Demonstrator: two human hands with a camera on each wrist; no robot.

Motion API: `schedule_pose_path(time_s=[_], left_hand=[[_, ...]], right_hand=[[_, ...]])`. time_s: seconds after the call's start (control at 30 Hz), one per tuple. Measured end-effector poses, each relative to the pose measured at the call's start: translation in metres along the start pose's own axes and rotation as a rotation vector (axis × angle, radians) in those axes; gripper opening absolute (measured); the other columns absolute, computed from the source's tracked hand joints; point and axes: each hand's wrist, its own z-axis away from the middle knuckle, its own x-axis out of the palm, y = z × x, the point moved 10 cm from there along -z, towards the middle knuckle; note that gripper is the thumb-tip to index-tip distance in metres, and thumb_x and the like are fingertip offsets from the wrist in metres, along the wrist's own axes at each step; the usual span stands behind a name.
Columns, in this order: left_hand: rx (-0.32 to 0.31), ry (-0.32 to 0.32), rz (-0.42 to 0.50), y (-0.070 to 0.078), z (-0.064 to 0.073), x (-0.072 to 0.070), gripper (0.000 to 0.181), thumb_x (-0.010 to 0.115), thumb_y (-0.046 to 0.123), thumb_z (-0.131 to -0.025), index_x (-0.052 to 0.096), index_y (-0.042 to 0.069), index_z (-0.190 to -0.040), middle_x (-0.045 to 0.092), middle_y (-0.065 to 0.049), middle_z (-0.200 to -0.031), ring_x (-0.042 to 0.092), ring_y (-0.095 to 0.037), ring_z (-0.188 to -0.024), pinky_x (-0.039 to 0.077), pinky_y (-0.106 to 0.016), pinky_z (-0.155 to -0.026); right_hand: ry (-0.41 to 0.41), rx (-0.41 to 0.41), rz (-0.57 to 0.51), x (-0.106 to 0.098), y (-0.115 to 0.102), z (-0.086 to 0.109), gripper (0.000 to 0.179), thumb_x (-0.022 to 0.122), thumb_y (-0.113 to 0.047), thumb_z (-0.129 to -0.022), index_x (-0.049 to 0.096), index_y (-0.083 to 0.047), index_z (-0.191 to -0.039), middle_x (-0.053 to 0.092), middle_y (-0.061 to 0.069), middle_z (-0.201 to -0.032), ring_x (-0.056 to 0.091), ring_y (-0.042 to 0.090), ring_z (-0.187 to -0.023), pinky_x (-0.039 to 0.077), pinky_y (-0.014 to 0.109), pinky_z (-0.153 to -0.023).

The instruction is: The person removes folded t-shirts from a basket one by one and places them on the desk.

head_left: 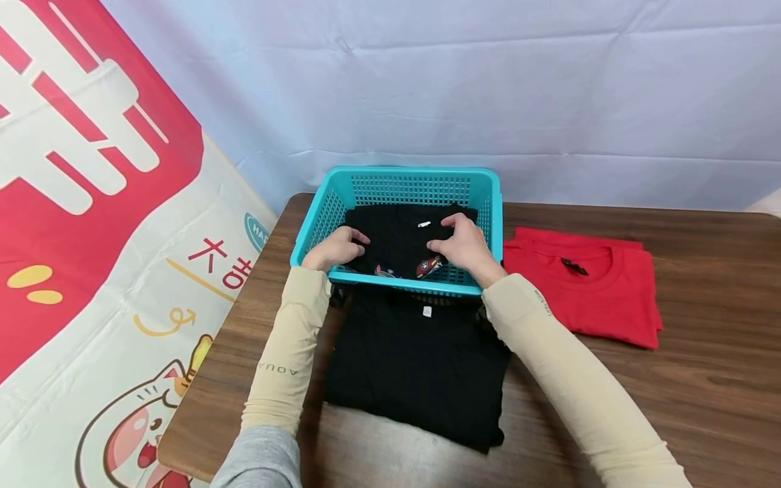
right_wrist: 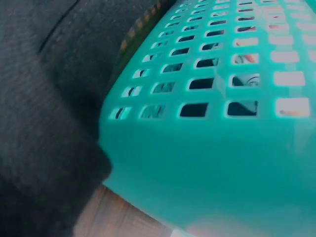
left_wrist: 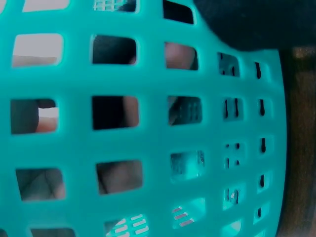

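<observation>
Head view: Basket [head_left: 415, 172], turquoise, at the far edge of the table [head_left: 720, 305]. Inner shirt [head_left: 396, 234], black and folded, lies inside it; white label toward the far side, coloured prints toward the near rim. Left hand [head_left: 342, 248] touches the shirt's left side, thumb and index finger slightly apart. Right hand [head_left: 465, 242] touches its right part, thumb and index finger clearly apart, wrist over the near right corner of the rim. Remaining fingers of both hands mostly hidden. Near shirt [head_left: 421, 366], also black, lies on the table in front of the basket, white label at its far end. Red shirt [head_left: 616, 291], folded, just beside the basket on the right. Beige sleeves on both forearms. Printed banner [head_left: 152, 271] at left; pale curtain [head_left: 518, 88] behind.

Left wrist view: Basket wall close up, parts of the hand seen through the holes; finger state cannot be told here. Dark cloth [left_wrist: 261, 24] at upper right.

Right wrist view: Basket's outer wall; grey-black cloth [right_wrist: 49, 98] at left against it. Hand state cannot be told from here.
</observation>
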Motion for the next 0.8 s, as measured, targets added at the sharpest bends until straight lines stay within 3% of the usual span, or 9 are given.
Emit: schedule_pose_path(time_s=[0.27,0.4,0.53,0.67,0.8], left_hand=[[0.005,0.056,0.024,-0.001,-0.002,-0.005,0.031,0.052,0.018,-0.099,0.062,0.006,-0.126,0.055,-0.012,-0.133,0.052,-0.026,-0.113,0.045,-0.04,-0.095],[0.005,0.079,0.042,-0.002,-0.002,-0.008,0.028,0.052,0.013,-0.099,0.064,0.007,-0.124,0.053,-0.012,-0.136,0.051,-0.026,-0.111,0.045,-0.038,-0.093],[-0.001,0.077,0.061,-0.003,-0.001,-0.008,0.03,0.052,0.008,-0.097,0.062,0.007,-0.125,0.05,-0.013,-0.138,0.048,-0.025,-0.104,0.042,-0.034,-0.087],[-0.002,0.067,0.071,-0.004,-0.001,-0.006,0.032,0.051,0.006,-0.097,0.059,0.006,-0.128,0.049,-0.013,-0.139,0.047,-0.025,-0.1,0.039,-0.033,-0.082],[0.002,0.066,0.071,-0.004,-0.001,-0.005,0.033,0.05,0.006,-0.097,0.058,0.006,-0.129,0.048,-0.014,-0.139,0.045,-0.025,-0.098,0.037,-0.032,-0.079]], right_hand=[[0.048,-0.048,0.016,-0.003,-0.004,0.002,0.036,0.065,-0.018,-0.091,0.055,0.001,-0.12,0.066,0.017,-0.113,0.06,0.032,-0.106,0.049,0.046,-0.091],[0.127,-0.077,0.023,-0.01,-0.008,0.003,0.032,0.066,-0.012,-0.089,0.056,0.0,-0.118,0.063,0.018,-0.114,0.055,0.032,-0.108,0.047,0.046,-0.092],[0.133,-0.048,0.033,-0.011,-0.006,0.003,0.052,0.067,-0.008,-0.087,0.044,0.0,-0.133,0.043,0.023,-0.137,0.04,0.036,-0.123,0.042,0.05,-0.101],[0.068,0.052,0.001,-0.006,0.004,0.001,0.082,0.068,-0.011,-0.086,0.018,0.003,-0.149,0.028,0.026,-0.15,0.035,0.038,-0.132,0.04,0.052,-0.106],[-0.019,0.132,-0.061,0.0,0.012,0.003,0.098,0.069,-0.016,-0.087,-0.001,0.004,-0.152,0.021,0.023,-0.156,0.033,0.039,-0.135,0.038,0.053,-0.108]])
